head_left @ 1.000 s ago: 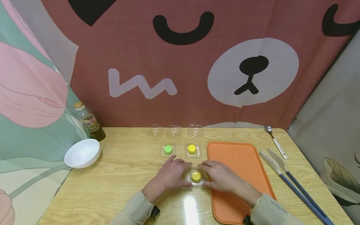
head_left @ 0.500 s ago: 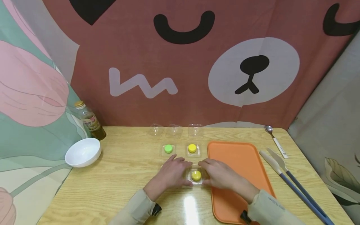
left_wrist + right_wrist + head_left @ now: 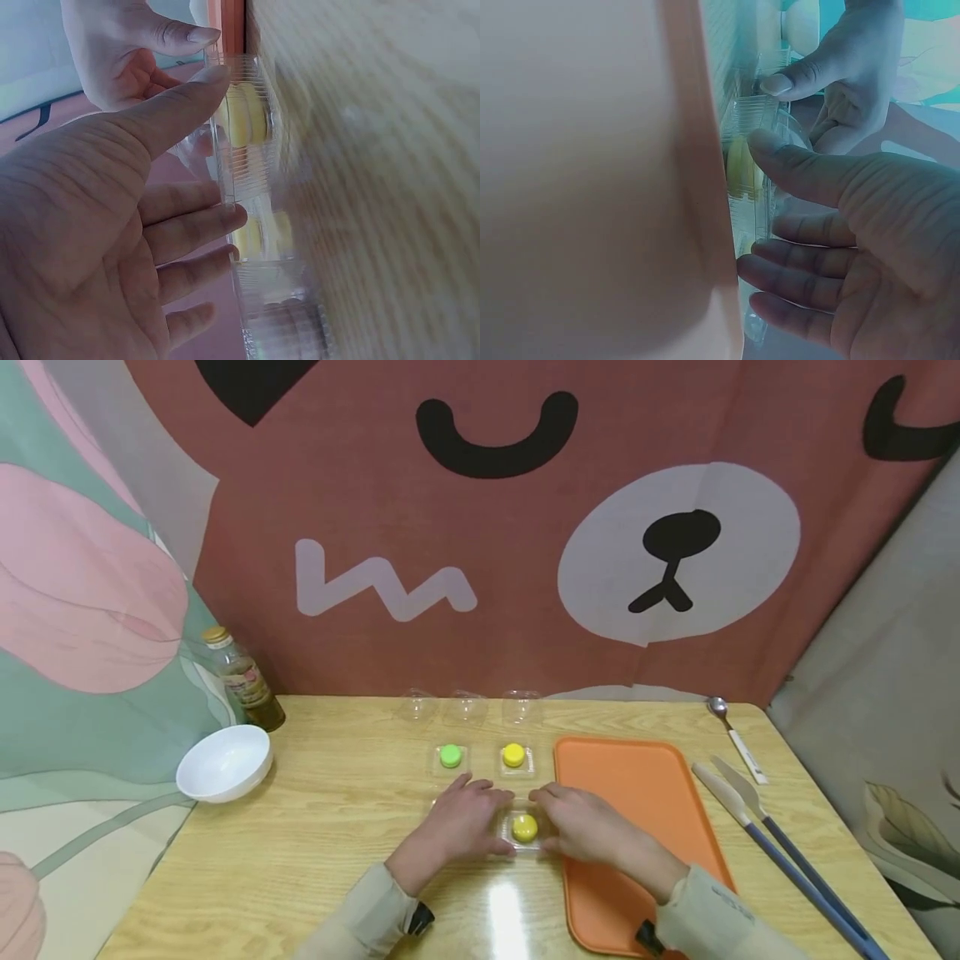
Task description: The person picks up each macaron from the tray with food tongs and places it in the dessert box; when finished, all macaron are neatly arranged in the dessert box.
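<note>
A small clear plastic box [image 3: 528, 847] with a yellow macaron [image 3: 524, 828] inside sits on the table between both hands. My left hand [image 3: 459, 822] holds its left side, thumb on the near rim and fingers along the far rim. Opposite it, my right hand [image 3: 588, 827] grips the right side in the same way. The left wrist view shows the left thumb [image 3: 206, 82] on the ridged edge of the box. Farther back lie a green macaron [image 3: 450, 756] and another yellow macaron [image 3: 513, 755], each on a clear base. A further clear container is partly hidden behind the left hand.
Several clear domed lids [image 3: 467, 705] line the table's back edge. An orange tray [image 3: 630, 768] lies under the right forearm. Blue-handled tongs [image 3: 787, 852] and a spoon [image 3: 738, 743] are at the right; a white bowl [image 3: 225, 764] and a bottle [image 3: 251, 687] stand at the left.
Both hands stay on the box with almost no movement. The head view has shifted slightly.
</note>
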A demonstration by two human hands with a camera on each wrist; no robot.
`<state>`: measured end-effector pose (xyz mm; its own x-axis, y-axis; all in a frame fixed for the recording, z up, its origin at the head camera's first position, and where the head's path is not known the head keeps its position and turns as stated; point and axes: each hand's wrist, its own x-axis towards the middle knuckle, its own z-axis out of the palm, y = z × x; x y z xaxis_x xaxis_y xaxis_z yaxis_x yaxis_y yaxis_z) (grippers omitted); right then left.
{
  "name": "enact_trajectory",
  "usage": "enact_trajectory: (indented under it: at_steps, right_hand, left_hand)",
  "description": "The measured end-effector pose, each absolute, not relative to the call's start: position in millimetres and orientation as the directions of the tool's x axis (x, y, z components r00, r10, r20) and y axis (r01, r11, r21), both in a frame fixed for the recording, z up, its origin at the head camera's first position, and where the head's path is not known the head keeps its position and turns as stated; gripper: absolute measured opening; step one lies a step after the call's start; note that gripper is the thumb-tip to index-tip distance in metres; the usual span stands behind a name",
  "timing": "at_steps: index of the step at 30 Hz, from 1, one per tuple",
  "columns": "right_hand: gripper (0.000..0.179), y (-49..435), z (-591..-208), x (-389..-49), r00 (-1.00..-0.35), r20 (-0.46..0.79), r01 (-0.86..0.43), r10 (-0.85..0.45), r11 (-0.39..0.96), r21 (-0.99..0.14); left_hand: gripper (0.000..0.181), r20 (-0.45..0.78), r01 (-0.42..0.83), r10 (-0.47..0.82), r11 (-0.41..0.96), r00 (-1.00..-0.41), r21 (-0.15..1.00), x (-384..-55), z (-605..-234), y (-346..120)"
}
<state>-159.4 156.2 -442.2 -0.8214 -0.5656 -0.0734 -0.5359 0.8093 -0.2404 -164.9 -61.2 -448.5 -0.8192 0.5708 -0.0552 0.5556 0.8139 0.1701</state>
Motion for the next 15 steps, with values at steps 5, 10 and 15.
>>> enact_trajectory:
  at_steps: [5,10,15]
  right_hand:
    - [0.075,158,-442,-159,-0.820,-0.074,-0.539,-0.568,0.809,-0.233]
    - [0.074,158,-442,-160,-0.815,-0.065,-0.551,-0.576,0.804,-0.226]
    - [0.072,159,-445,-161,-0.812,-0.053,-0.559,-0.581,0.801,-0.215]
  left_hand:
    - [0.079,-0.028,0.568,0.581,0.803,-0.813,0.180,-164,-449,-68]
    - [0.081,0.036,0.566,0.576,0.785,-0.816,0.252,-162,-439,-88]
    - [0.083,0.077,0.522,0.530,0.782,-0.844,0.342,-163,-431,-116]
